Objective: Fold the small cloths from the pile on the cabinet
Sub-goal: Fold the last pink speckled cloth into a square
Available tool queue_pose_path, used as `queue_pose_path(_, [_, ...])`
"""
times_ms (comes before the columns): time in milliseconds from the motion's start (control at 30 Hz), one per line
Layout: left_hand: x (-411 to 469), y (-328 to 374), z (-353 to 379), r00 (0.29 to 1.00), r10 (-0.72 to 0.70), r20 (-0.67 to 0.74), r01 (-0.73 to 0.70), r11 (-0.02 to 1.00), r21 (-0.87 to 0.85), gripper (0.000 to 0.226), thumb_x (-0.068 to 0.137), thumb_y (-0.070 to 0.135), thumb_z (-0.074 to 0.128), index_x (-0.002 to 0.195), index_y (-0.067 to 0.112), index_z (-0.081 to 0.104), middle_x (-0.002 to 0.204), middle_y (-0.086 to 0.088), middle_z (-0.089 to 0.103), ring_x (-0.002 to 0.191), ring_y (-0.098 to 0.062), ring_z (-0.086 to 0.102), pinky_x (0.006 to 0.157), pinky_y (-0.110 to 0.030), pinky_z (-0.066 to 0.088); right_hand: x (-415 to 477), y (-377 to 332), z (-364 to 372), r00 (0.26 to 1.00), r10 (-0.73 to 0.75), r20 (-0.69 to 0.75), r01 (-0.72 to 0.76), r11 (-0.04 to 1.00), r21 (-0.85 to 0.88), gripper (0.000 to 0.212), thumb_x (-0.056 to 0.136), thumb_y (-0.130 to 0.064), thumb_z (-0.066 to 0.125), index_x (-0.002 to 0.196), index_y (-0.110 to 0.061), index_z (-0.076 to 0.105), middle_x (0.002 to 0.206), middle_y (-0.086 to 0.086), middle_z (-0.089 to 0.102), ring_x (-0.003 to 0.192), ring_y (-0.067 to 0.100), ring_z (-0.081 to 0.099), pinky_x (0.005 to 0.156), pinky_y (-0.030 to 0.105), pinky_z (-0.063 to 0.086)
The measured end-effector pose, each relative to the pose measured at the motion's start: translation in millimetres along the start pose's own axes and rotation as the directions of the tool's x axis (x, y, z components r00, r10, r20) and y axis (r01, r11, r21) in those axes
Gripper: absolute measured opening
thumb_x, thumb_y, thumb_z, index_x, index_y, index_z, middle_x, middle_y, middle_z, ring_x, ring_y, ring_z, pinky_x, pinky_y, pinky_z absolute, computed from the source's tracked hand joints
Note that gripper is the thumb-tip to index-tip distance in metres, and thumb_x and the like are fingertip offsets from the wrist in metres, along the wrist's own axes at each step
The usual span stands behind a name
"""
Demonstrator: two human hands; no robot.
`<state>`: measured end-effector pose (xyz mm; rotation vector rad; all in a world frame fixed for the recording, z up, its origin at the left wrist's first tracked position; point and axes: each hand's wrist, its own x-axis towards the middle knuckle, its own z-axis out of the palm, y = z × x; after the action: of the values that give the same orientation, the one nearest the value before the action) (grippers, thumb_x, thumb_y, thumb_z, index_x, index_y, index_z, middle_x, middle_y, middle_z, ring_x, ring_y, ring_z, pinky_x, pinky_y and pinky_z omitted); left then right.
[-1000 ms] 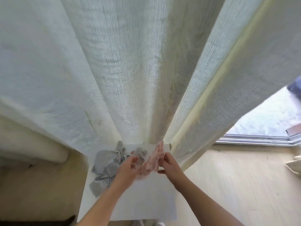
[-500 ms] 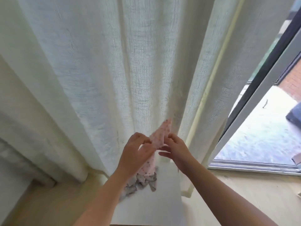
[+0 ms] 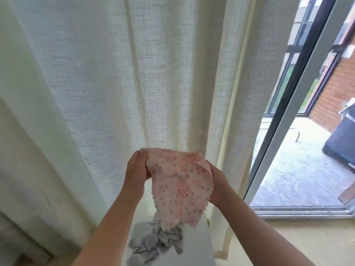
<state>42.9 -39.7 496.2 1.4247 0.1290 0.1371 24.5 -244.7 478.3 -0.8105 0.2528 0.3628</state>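
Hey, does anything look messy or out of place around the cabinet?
Only the grey cloths, crumpled in a heap on the white cabinet. The left hand and right hand hold the pink dotted cloth above them. Nothing looks damaged.

Cream curtain [image 3: 115,73] (sheer) beside window frame [image 3: 284,120].

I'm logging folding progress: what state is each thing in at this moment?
pink dotted cloth: unfolded, held up between both hands.
left hand: grips the cloth's top left corner.
right hand: holds its right edge.
grey cloths: crumpled, piled on the cabinet.
curtain: hanging drawn.
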Motion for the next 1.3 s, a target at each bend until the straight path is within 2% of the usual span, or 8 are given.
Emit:
queue_pose_path(133, [23.5, -3.8, 0.9, 0.974, -0.196, 0.115, 0.215, 0.959, -0.182, 0.021, 0.095, 0.023, 0.050, 0.082, 0.013, 0.064, 0.074, -0.004, 0.062, 0.068, -0.018, 0.061, 0.068, -0.034, 0.050, 2.6, 7.4, -12.4, 0.944, 0.232, 0.235, -0.231, 0.972, -0.031, 0.086, 0.089, -0.071, 0.037, 0.138, -0.002, 0.053, 0.140, 0.023, 0.052, 0.127, 0.040, 0.052, 0.107, 0.051, 0.041])
queue_pose_path(300, [37.3, -19.6, -10.0, 0.785, -0.522, 0.334, 0.616, 0.599, -0.511, 0.019, 0.097, 0.025, 0.051, 0.078, 0.020, 0.054, 0.064, 0.002, 0.053, 0.062, -0.012, 0.053, 0.063, -0.021, 0.047, 8.0, 27.9, -24.0, 0.947, 0.291, 0.136, -0.262, 0.944, -0.200, 0.046, 0.083, -0.009, 0.070, 0.126, 0.002, 0.061, 0.096, 0.013, 0.070, 0.081, 0.021, 0.071, 0.073, 0.031, 0.060])
queue_pose_path(400, [19.7, -40.4, -15.1, 0.751, -0.599, 0.279, 0.659, 0.648, -0.382, 0.066, 0.092, 0.062, 0.044, 0.093, 0.000, 0.065, 0.091, -0.019, 0.067, 0.090, -0.033, 0.063, 0.079, -0.044, 0.050, 16.5, 28.6, -26.7, 0.972, 0.235, 0.016, -0.229, 0.959, -0.169, 0.021, 0.086, -0.014, 0.063, 0.101, -0.001, 0.068, 0.071, 0.007, 0.066, 0.061, 0.017, 0.066, 0.064, 0.029, 0.059])
queue_pose_path(467, [3.7, -56.9, -16.3, 0.705, -0.632, 0.322, 0.707, 0.660, -0.254, 0.066, 0.088, 0.061, 0.052, 0.096, -0.003, 0.065, 0.088, -0.019, 0.067, 0.083, -0.033, 0.064, 0.074, -0.044, 0.051, 23.4, 24.1, -26.7, 0.969, 0.238, -0.067, -0.245, 0.962, -0.120, 0.027, 0.090, -0.022, 0.063, 0.106, 0.000, 0.069, 0.080, 0.011, 0.068, 0.075, 0.023, 0.068, 0.085, 0.036, 0.055])
queue_pose_path(600, [-4.1, -71.6, -12.4, 0.694, -0.623, 0.360, 0.662, 0.749, 0.020, 0.047, 0.078, 0.027, 0.075, 0.111, -0.005, 0.065, 0.098, -0.017, 0.063, 0.085, -0.027, 0.064, 0.076, -0.038, 0.054, 31.4, 14.0, -25.8, 0.976, 0.212, -0.039, -0.214, 0.975, -0.053, 0.040, 0.097, -0.027, 0.056, 0.126, 0.000, 0.063, 0.099, 0.014, 0.064, 0.095, 0.025, 0.062, 0.101, 0.039, 0.045])
queue_pose_path(833, [4.6, -66.1, -7.6, 0.744, -0.498, 0.446, 0.579, 0.814, -0.057, 0.067, 0.091, 0.052, 0.043, 0.116, -0.006, 0.063, 0.114, -0.024, 0.065, 0.110, -0.036, 0.061, 0.100, -0.050, 0.046, 29.1, -3.7, -36.4, 0.967, 0.240, -0.085, -0.247, 0.965, -0.083, 0.038, 0.085, -0.017, 0.070, 0.119, 0.000, 0.063, 0.116, 0.019, 0.064, 0.109, 0.032, 0.063, 0.095, 0.047, 0.053])
queue_pose_path(1000, [20.3, -68.8, -14.1, 0.774, -0.529, 0.348, 0.553, 0.833, 0.038, 0.045, 0.088, 0.031, 0.061, 0.110, -0.008, 0.066, 0.103, -0.022, 0.069, 0.097, -0.035, 0.067, 0.078, -0.040, 0.057, 28.0, -7.1, -50.1, 0.943, 0.264, -0.202, -0.274, 0.962, -0.022, 0.034, 0.096, -0.025, 0.056, 0.107, 0.005, 0.069, 0.106, 0.020, 0.070, 0.097, 0.033, 0.068, 0.087, 0.047, 0.056])
queue_pose_path(1300, [37.1, -45.2, -23.2, 0.825, -0.427, 0.370, 0.381, 0.904, 0.195, 0.028, 0.093, 0.012, 0.053, 0.113, -0.001, 0.069, 0.119, -0.026, 0.065, 0.103, -0.033, 0.067, 0.089, -0.044, 0.054, 17.3, -33.4, -54.0, 0.987, 0.127, -0.100, -0.158, 0.885, -0.437, 0.023, 0.094, -0.013, 0.058, 0.112, 0.000, 0.065, 0.104, 0.020, 0.071, 0.095, 0.031, 0.069, 0.085, 0.044, 0.056])
